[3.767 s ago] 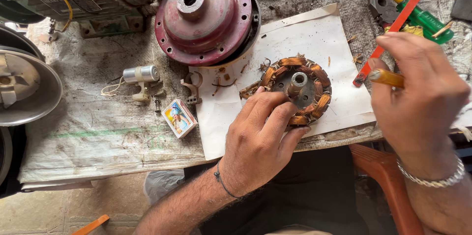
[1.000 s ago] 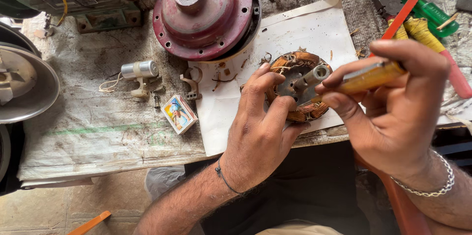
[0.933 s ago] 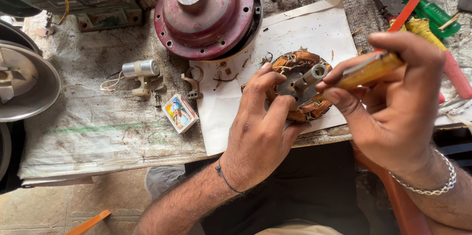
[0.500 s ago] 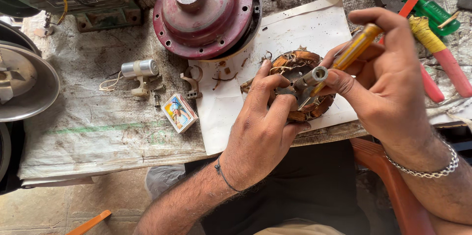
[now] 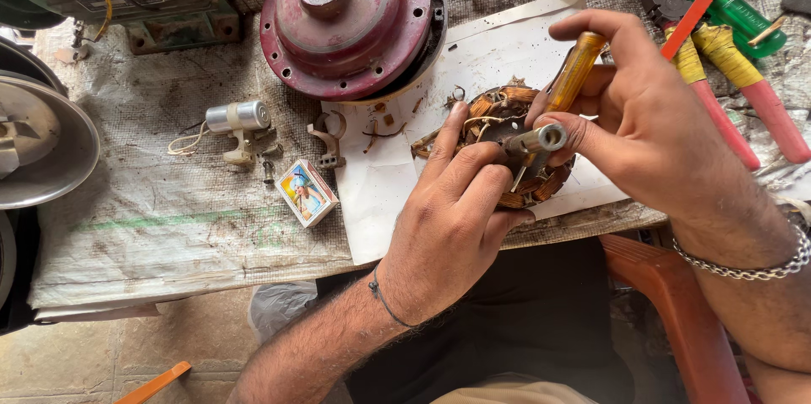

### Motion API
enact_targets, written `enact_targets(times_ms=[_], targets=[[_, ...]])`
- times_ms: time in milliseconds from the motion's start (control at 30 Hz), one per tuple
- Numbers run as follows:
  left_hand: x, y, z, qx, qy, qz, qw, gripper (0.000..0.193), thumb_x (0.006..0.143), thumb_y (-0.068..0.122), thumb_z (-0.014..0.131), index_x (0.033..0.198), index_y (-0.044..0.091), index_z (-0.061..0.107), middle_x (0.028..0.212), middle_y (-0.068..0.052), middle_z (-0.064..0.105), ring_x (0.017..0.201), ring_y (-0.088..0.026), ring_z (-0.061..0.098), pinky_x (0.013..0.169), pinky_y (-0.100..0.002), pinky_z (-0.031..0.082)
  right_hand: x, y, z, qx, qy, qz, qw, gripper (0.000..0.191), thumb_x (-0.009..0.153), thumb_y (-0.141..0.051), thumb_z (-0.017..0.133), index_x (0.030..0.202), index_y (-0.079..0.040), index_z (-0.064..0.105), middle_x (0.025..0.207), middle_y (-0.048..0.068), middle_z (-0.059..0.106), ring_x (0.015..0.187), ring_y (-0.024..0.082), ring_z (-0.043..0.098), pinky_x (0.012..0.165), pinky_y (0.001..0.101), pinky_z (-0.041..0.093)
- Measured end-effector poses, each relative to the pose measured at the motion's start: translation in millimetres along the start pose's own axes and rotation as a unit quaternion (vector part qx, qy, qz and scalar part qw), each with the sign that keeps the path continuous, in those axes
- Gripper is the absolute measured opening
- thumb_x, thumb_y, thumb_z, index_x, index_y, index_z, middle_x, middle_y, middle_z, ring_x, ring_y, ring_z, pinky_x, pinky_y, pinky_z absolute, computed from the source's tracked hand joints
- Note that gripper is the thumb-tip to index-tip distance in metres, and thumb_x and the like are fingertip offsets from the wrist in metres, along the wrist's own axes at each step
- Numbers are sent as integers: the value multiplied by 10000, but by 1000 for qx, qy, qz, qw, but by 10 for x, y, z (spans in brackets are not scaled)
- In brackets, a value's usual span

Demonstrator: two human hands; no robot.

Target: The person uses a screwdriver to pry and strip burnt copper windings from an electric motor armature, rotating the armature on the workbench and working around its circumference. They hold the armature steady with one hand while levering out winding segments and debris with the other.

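Hands at table edge: left hand (image 5: 452, 226) clamped on copper-wound stator (image 5: 515, 146), fingers over its rim; right hand (image 5: 650, 129) pinched round amber-handled screwdriver (image 5: 562, 91), tip down into stator beside steel shaft (image 5: 536, 139). White paper sheet (image 5: 380, 193) beneath. Small picture box (image 5: 306, 193) left of left hand. Red motor housing (image 5: 351, 19) beyond; pliers (image 5: 718, 57) beyond right hand.

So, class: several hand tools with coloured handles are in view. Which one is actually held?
The amber-handled screwdriver, gripped in the right hand over the copper-wound stator. The pliers and green-handled tool lie untouched.
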State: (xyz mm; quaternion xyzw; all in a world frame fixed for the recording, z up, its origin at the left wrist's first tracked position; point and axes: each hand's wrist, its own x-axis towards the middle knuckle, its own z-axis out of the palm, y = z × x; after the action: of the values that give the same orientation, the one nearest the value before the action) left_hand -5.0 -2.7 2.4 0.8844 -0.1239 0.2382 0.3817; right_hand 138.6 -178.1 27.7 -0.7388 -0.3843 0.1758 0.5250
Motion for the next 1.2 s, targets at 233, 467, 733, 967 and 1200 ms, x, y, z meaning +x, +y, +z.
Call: enact_targets(times_ms=[233, 467, 733, 967, 1200], targets=[[-21, 6, -17, 2, 7, -1, 1000, 339, 792, 34, 831, 1026, -7, 591, 1156, -156, 593, 1310, -456, 580, 1272, -555, 334, -248, -109, 141, -72, 54, -67, 994, 568, 994, 52, 624, 1416, -26, 252, 1129, 155, 676, 1051, 192, 723, 902, 297, 633], [-37, -2, -18, 18, 16, 6, 1000, 336, 766, 12, 808, 1041, -24, 619, 1169, -177, 615, 1320, -488, 567, 1282, -564, 374, -568, -7, 311, -188, 112, -137, 966, 641, 918, 67, 706, 1338, -30, 231, 1166, 188, 679, 1014, 225, 740, 842, 279, 606], [-16, 6, 2, 24, 26, 5, 999, 308, 746, -5, 781, 1015, -24, 633, 1149, -182, 620, 1312, -491, 571, 1271, -561, 379, -639, 67, 415, -235, 138, -162, 948, 605, 931, 12, 711, 1336, -17, 262, 1142, 142, 680, 927, 235, 698, 809, 323, 549], [0, 1, 0, 17, 11, -1, 1000, 326, 755, 30, 829, 1009, -18, 632, 1097, -158, 618, 1257, -435, 614, 1272, -562, 386, -397, 30, 292, 8, 145, -46, 988, 629, 1025, 10, 584, 1489, -55, 164, 1188, 182, 632, 994, 184, 699, 869, 307, 627], [-19, 0, -5, 37, 7, -6, 999, 374, 736, 26, 854, 1038, -10, 637, 1146, -171, 572, 1385, -525, 509, 1161, -572, 463, -243, -42, 194, 59, 77, -25, 995, 660, 1080, 40, 543, 1591, -94, 146, 1157, 164, 648, 1020, 176, 686, 895, 316, 640]])
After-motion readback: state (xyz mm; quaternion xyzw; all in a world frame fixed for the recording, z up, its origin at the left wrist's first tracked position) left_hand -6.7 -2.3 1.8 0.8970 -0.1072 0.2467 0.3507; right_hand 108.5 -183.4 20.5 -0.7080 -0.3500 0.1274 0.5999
